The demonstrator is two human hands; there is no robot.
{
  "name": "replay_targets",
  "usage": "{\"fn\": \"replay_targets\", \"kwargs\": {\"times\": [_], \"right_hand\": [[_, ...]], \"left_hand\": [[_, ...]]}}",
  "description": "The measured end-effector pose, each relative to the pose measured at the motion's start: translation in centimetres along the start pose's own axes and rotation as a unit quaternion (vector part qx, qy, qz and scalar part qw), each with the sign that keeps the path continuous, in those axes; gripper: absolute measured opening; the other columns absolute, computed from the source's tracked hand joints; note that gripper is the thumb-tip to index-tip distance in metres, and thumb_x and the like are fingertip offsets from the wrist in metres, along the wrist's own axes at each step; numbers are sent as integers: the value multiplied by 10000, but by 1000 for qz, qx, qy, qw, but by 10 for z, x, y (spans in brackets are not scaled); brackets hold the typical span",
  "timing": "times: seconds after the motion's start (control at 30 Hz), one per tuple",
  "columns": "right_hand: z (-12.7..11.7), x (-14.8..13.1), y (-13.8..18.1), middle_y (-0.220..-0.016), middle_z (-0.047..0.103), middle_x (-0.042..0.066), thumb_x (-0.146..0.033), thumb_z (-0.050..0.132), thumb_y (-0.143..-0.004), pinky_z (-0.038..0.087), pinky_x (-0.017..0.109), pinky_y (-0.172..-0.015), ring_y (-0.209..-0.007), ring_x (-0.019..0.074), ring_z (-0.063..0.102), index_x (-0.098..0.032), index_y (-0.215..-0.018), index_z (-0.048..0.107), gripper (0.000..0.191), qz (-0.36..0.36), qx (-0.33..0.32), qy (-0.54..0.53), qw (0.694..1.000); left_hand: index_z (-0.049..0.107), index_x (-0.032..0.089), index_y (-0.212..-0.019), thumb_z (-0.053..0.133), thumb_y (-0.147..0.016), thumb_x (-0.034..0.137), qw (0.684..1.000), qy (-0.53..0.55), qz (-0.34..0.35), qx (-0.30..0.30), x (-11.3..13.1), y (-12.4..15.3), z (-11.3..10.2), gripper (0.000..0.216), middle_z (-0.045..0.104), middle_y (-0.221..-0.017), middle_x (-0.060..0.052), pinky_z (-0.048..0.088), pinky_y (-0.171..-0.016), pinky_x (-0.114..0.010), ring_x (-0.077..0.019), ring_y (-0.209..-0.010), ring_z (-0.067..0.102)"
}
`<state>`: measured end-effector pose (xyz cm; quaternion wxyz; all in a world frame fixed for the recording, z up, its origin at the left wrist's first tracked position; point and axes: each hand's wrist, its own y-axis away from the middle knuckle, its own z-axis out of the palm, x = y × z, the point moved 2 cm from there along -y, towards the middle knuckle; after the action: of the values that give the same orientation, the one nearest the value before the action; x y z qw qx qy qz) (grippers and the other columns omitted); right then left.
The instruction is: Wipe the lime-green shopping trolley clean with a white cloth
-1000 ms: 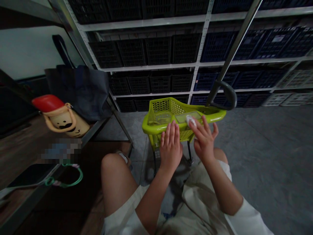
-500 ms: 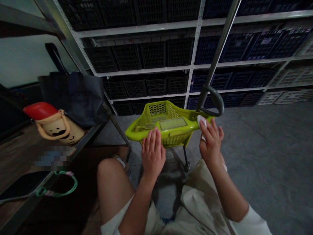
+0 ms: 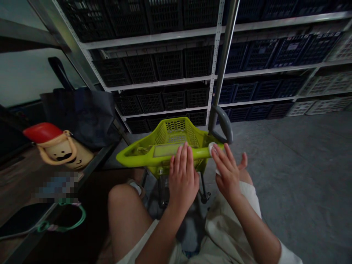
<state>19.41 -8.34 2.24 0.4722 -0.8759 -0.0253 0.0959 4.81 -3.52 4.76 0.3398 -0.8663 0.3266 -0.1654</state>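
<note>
I've got the white wipe (image 3: 211,149) at the right end of the yellow-green shopping cart (image 3: 134,160)'s handlebar, and that's the big change: a second ago it's up against the clear panel (image 3: 165,150). So, as I read it, the rubbing now works the bar beside the grey loop handle (image 3: 227,126), away from the panel. The right hand (image 3: 228,178) has the wipe under its fingers, clamped lightly against the bar, little finger sticking out apart.

And the left hand (image 3: 183,179)! Fingers straight and together, laid at the panel's right side, where earlier they sit to its left; the cart itself has slid leftward and turned beneath them, its metal pole (image 3: 227,51) standing steeper.

Further out on my left, the tabletop (image 3: 16,165) carries a moustached bottle (image 3: 79,152) with a red lid, a phone (image 3: 24,218), a green cord (image 3: 81,216) over the edge, and a dark tote bag (image 3: 85,110) behind. Beyond the cart, I see black crates (image 3: 169,66) and blue crates (image 3: 261,53) racked on white shelving (image 3: 154,38).
</note>
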Motion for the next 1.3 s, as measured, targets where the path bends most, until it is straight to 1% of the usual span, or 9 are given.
{"fn": "replay_targets", "kwargs": {"times": [0.17, 0.3, 0.37, 0.53, 0.67, 0.77, 0.93, 1.13, 1.3], "right_hand": [[5, -20, 2, -1489, 547, 80, -36, 373, -777, 132, 517, -1184, -1514, 253, 284, -244, -1555, 325, 807, 71, 43, 18, 996], [15, -53, 0, -1504, 528, 99, -58, 363, -803, 158, 474, -1168, -1431, 219, 430, -223, -1574, 265, 794, -28, -23, -40, 999], [13, -48, 0, -1499, 536, 83, -45, 373, -776, 145, 489, -1165, -1427, 227, 434, -251, -1572, 270, 829, -19, -30, -33, 999], [6, -20, 0, -1493, 543, 76, -17, 397, -708, 227, 488, -1114, -1444, 258, 402, -279, -1547, 338, 880, 120, 48, 33, 991], [17, -36, -7, -1534, 492, 98, -15, 377, -681, 251, 451, -1094, -1405, 222, 457, -236, -1568, 278, 919, 56, 7, -2, 998], [20, -32, -12, -1528, 505, 65, -17, 385, -670, 180, 486, -1136, -1434, 226, 418, -265, -1565, 276, 935, 18, -32, 0, 999], [12, 7, -13, -1460, 581, 36, -11, 413, -661, 167, 538, -1143, -1503, 286, 284, -281, -1487, 435, 870, 135, 42, 63, 988], [26, -15, -15, -1488, 551, 56, -22, 402, -697, 130, 502, -1174, -1462, 229, 370, -246, -1493, 411, 827, -4, -34, -3, 999], [30, 3, -19, -1455, 586, 27, -21, 410, -704, 136, 539, -1152, -1495, 272, 301, -292, -1481, 440, 824, 134, 67, 49, 987]], "left_hand": [[224, 61, -1556, 457, -897, 96, 1000, 2, 30, 1, -15, 7, -3, 700, 370, -1601, -172, 264, -1219, -451, -261, -1519, 271], [294, 65, -1532, 446, -931, 139, 999, -11, 51, -12, -21, 5, -5, 624, 373, -1602, -160, 290, -1210, -452, -271, -1513, 283], [285, 65, -1537, 435, -930, 127, 998, -18, 61, -17, -23, 4, -7, 629, 384, -1597, -157, 300, -1208, -448, -264, -1508, 295], [269, 44, -1545, 433, -909, 98, 995, -43, 79, -35, -23, 1, -7, 659, 356, -1612, -146, 306, -1213, -443, -263, -1496, 322], [268, 43, -1548, 421, -936, 125, 994, -68, 82, -29, -17, -4, 1, 637, 305, -1634, -141, 342, -1202, -439, -267, -1499, 318], [272, 51, -1550, 417, -943, 129, 993, -74, 92, -24, -13, -10, 8, 629, 292, -1639, -129, 356, -1199, -425, -258, -1504, 308], [296, 26, -1536, 425, -937, 131, 995, -69, 74, -24, -10, -17, 18, 622, 311, -1627, -139, 350, -1203, -439, -280, -1486, 344], [244, 52, -1560, 433, -956, 167, 997, -53, 58, 0, -13, -17, 27, 643, 311, -1626, -156, 346, -1203, -462, -279, -1507, 300], [215, 52, -1568, 430, -923, 115, 997, -46, 54, -4, -16, -20, 27, 683, 309, -1629, -144, 323, -1214, -439, -267, -1503, 310]]}}
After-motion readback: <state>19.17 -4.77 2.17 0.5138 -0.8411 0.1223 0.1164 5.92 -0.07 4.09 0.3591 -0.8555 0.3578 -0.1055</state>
